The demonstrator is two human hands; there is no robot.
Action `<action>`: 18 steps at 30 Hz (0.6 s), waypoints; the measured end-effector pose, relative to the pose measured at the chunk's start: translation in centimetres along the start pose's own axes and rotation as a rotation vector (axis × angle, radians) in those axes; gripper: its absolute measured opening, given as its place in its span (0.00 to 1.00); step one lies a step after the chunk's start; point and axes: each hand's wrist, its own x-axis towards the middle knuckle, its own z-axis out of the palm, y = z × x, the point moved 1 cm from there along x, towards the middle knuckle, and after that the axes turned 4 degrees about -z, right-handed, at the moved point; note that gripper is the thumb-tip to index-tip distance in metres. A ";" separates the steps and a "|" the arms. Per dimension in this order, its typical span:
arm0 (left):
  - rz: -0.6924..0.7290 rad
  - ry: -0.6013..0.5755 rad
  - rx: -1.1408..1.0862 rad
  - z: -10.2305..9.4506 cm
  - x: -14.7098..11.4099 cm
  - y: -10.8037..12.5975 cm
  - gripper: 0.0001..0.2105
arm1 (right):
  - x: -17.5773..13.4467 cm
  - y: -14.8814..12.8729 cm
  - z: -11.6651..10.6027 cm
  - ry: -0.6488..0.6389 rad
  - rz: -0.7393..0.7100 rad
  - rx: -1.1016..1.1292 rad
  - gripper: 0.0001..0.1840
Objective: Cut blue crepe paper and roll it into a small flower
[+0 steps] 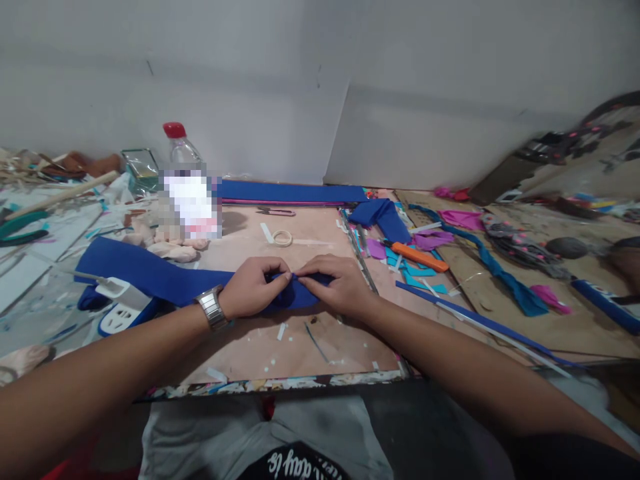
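A long strip of blue fabric (165,277) runs across the table from the left into both hands. My left hand (256,285), with a metal watch (212,308) on its wrist, pinches the strip between thumb and fingertips. Close against it, my right hand (336,283) grips the same fabric near its right end, the fingertips of both hands almost touching. The cloth is gathered between them, and its folds are partly hidden by my fingers. Behind the hands lies a small cream-coloured ring, like a tape roll (283,238).
A white-and-blue power strip (123,319) with a plug stands by my left forearm. At the back are a red-capped bottle (183,143), a lit phone (193,203), and thread snips (275,211). An orange cutter (420,257) and fabric scraps (460,220) lie at right.
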 end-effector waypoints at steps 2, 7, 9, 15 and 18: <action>0.002 0.017 0.001 0.0 0.0 0.0 0.13 | -0.1 0.0 0.0 0.004 0.032 -0.022 0.07; 0.040 0.026 0.004 0.1 -0.1 0.1 0.11 | -0.1 -0.2 0.0 -0.006 0.035 -0.045 0.06; 0.050 0.036 0.007 0.2 -0.1 0.2 0.11 | -0.1 -0.2 0.0 -0.009 0.024 -0.060 0.07; 0.081 0.060 0.035 0.2 -0.2 0.5 0.10 | -0.1 -0.2 0.0 0.015 0.027 -0.109 0.05; 0.095 0.054 0.054 0.2 -0.3 0.5 0.09 | -0.1 -0.1 0.1 0.013 0.008 -0.114 0.05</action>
